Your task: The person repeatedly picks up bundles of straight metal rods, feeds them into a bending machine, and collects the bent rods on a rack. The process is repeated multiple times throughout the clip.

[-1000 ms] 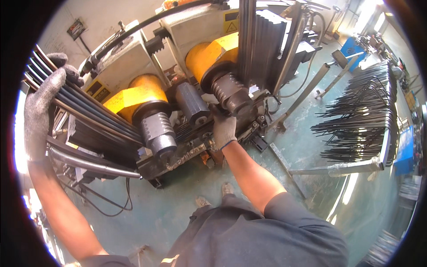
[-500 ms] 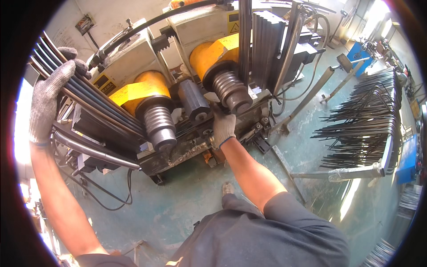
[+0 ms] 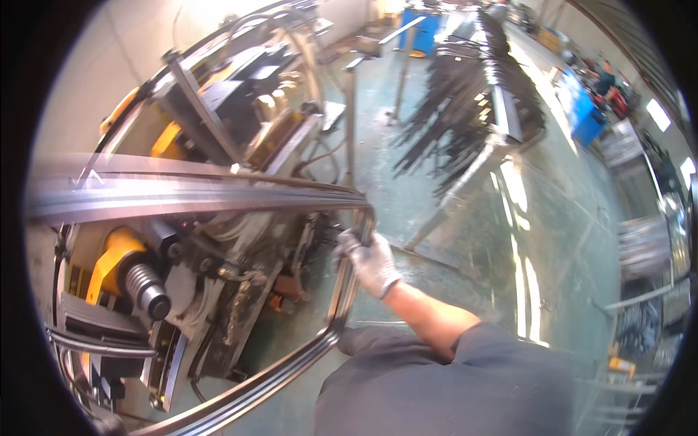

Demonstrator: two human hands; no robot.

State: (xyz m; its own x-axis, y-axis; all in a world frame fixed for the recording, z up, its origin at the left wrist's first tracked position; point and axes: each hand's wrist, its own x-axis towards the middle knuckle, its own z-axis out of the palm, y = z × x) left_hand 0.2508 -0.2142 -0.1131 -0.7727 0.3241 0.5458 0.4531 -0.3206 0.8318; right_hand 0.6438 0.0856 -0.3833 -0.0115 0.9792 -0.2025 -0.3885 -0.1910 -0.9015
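A bundle of dark metal rods (image 3: pixel 291 195), bent into a wide U, stretches across the left half of the view. One leg runs out to the left, smeared by motion; the other slants down past the lower edge. My right hand (image 3: pixel 372 263), in a pale grey knit glove, is closed round the short middle stretch between the two bends. My left hand does not show. To the left of the rods stands the bending machine, with a yellow head (image 3: pixel 116 267) and a ribbed steel roller (image 3: pixel 145 289).
A rack (image 3: pixel 507 112) piled with dark bent rods stands beyond on the green floor. Metal posts (image 3: pixel 350 123) rise near the machine's far end. Blue cabinets (image 3: pixel 582 109) and blurred stacks of metal stock (image 3: pixel 643 251) line the right side.
My view has swung right. The rods, earlier straight beside the machine under my left hand, now show as a bent bundle off it. My right hand has moved from the machine to the rods.
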